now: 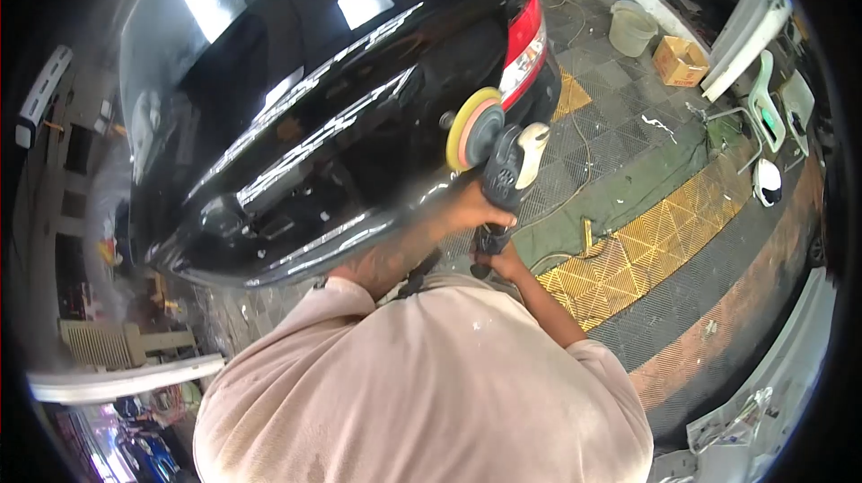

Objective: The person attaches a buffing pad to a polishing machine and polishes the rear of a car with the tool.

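Both my hands are closed around a car polisher (pixel 505 169) with a black and pale body. My left hand (pixel 474 207) grips its body behind the head, and my right hand (pixel 505 260) wraps the rear of its handle. A round yellow-edged polishing pad (pixel 464 133) faces the rear of a glossy black car (pixel 359 133). Whether the pad touches the paint I cannot tell. Just beyond the pad is the car's red and white tail light (pixel 525 48). Some of my fingers are hidden behind the tool.
A cord (pixel 588 155) trails over the grey and yellow floor tiles (pixel 664 232). Green cloth (pixel 620 182) lies to the right. Farther off stand a bucket (pixel 632 30), a cardboard box (pixel 680 62) and a green chair (pixel 765 101). A white helmet (pixel 767 182) rests nearby.
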`<move>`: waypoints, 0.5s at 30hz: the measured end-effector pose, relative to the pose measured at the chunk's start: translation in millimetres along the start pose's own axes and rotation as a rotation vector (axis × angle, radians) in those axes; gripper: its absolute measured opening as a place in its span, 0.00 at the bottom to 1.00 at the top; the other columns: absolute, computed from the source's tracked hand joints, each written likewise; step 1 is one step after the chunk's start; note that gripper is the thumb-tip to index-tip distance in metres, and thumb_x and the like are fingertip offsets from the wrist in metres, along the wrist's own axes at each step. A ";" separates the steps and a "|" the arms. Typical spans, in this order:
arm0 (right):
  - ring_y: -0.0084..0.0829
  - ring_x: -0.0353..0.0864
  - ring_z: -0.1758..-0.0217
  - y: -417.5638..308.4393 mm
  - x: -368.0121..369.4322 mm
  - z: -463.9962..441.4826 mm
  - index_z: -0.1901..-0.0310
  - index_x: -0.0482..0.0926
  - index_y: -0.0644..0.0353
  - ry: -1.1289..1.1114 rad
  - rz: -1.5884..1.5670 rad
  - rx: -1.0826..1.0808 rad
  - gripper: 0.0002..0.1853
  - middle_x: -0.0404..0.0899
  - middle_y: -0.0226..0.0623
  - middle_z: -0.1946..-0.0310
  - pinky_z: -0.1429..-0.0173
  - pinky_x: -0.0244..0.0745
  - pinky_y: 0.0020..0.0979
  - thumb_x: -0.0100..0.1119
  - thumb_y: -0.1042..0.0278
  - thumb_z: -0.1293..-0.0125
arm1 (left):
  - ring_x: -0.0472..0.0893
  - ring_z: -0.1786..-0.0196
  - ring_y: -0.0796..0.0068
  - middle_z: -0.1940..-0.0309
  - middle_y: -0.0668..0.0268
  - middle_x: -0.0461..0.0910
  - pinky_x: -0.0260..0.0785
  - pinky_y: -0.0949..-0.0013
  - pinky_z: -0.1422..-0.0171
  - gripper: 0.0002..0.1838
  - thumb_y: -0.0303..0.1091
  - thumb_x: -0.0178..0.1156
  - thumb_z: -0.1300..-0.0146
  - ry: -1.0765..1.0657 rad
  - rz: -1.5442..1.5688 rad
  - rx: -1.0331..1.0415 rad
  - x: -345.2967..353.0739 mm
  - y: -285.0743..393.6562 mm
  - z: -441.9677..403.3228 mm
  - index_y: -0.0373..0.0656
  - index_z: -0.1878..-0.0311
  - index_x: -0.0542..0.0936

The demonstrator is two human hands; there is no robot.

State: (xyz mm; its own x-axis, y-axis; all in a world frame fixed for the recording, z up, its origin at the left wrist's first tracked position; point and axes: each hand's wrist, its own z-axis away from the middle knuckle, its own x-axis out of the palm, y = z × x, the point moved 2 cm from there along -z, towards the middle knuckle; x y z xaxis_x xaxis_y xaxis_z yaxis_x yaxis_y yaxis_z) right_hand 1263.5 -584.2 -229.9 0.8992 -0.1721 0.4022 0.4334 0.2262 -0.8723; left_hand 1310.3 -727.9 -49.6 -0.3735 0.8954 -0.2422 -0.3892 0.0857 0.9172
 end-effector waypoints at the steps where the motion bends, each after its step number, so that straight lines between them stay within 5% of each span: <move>1: 0.28 0.84 0.54 1.7 -1.6 -3.9 0.50 0.78 0.58 -0.010 0.029 -0.027 0.21 0.83 0.31 0.59 0.47 0.81 0.35 0.70 0.82 0.45 | 0.80 0.38 0.61 0.42 0.55 0.83 0.70 0.60 0.30 0.39 0.36 0.81 0.53 -0.017 0.023 -0.024 0.3 -2.3 -2.0 0.36 0.36 0.78; 12: 0.28 0.85 0.53 64.8 63.2 -0.2 0.49 0.80 0.57 0.074 0.239 -0.026 0.22 0.85 0.31 0.58 0.46 0.80 0.34 0.75 0.77 0.47 | 0.77 0.34 0.60 0.38 0.55 0.79 0.68 0.59 0.27 0.45 0.37 0.82 0.56 -0.096 0.015 -0.101 -22.1 -68.7 63.1 0.37 0.32 0.74; 15: 0.26 0.84 0.53 90.2 98.4 9.9 0.50 0.81 0.57 0.046 0.066 -0.034 0.21 0.85 0.30 0.57 0.46 0.79 0.33 0.76 0.75 0.47 | 0.76 0.34 0.60 0.37 0.56 0.78 0.67 0.59 0.26 0.47 0.36 0.82 0.56 -0.122 -0.031 -0.080 -29.1 -100.8 89.7 0.37 0.30 0.72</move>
State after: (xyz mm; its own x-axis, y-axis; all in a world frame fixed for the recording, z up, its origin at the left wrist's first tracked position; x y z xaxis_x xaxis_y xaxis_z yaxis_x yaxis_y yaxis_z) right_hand 1391.6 -571.3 -266.3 0.9220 -0.2016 0.3307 0.3699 0.2056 -0.9060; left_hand 1435.9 -723.4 -106.6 -0.2575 0.9396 -0.2255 -0.4663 0.0836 0.8807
